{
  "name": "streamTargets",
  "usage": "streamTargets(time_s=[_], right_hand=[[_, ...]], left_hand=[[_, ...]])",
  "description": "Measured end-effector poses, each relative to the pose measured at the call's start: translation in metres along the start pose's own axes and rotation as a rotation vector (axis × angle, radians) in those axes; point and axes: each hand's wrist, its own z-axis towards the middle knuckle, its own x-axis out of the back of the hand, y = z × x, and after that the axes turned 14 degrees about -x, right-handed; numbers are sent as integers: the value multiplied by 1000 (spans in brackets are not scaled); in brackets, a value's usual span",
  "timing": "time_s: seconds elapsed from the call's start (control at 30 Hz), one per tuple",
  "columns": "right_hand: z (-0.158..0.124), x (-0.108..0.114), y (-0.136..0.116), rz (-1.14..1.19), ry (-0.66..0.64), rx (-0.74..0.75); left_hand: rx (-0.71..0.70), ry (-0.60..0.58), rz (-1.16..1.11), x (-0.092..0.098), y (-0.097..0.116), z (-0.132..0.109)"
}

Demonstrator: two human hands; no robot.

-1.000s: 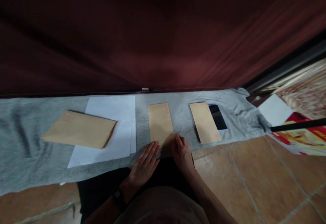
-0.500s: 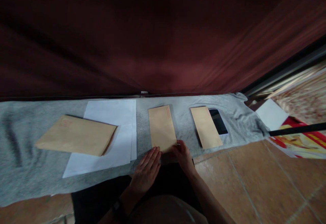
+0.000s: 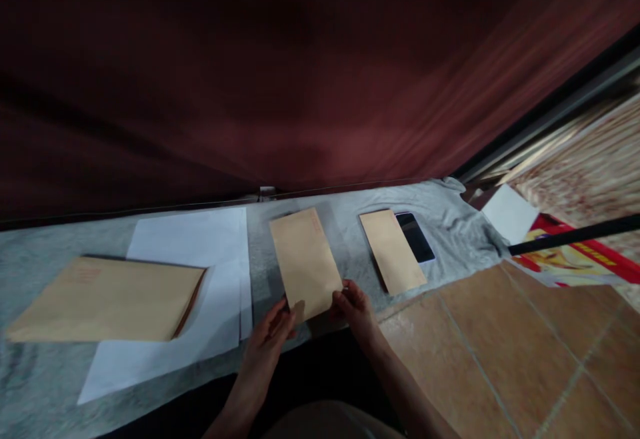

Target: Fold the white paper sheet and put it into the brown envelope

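Between my two hands is a brown paper envelope (image 3: 305, 259) with small red print near its far right corner. Its near end appears lifted a little off the grey cloth. My left hand (image 3: 270, 336) grips the near left corner, thumb toward the top and fingers at the edge. The near right corner is pinched by my right hand (image 3: 354, 307). Right of it a second brown envelope (image 3: 393, 252) lies flat, partly over a dark-screened phone (image 3: 416, 236). At the left, a thick stack of brown envelopes (image 3: 110, 299) rests on white paper sheets (image 3: 215, 306).
Grey cloth (image 3: 335, 216) covers the long narrow surface. Behind it hangs a dark red curtain (image 3: 320, 106). A black bar (image 3: 575, 234) crosses at right, near a white card (image 3: 510, 212) and a red-and-yellow printed sheet (image 3: 565, 252). Tiled floor (image 3: 465, 332) shows below.
My left hand has gone from lying flat on the envelope to gripping its near left corner. The envelope's near end has risen and tilted slightly. The view has shifted too.
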Motion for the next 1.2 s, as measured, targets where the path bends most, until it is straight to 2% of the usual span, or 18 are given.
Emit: streamTargets(time_s=[0.1,0.3,0.4,0.47,0.57,0.7,0.93,1.07,1.2], right_hand=[[-3,1,-5,14,-1,-4],[-7,6,-15,177,63,-39],[-10,10,-15,290,70,-86],[-11,15,-15,285,81,-113],[-13,27,-19,180,113,-89],[-14,52,-32,63,259,-20],[-14,94,-41,62,457,-23],[-11,109,-37,104,482,24],[-10,111,-35,112,495,33]], left_hand=[[41,-127,-31,-6,10,5],[14,-221,-46,-23,10,16],[-9,-248,-50,-38,11,26],[-17,-266,-42,-51,11,32],[-25,-311,-14,-73,12,40],[-47,-398,-4,-105,11,48],[-28,-501,-70,-157,13,51],[-38,-534,-40,-172,12,51],[-35,-541,-19,-174,7,52]])
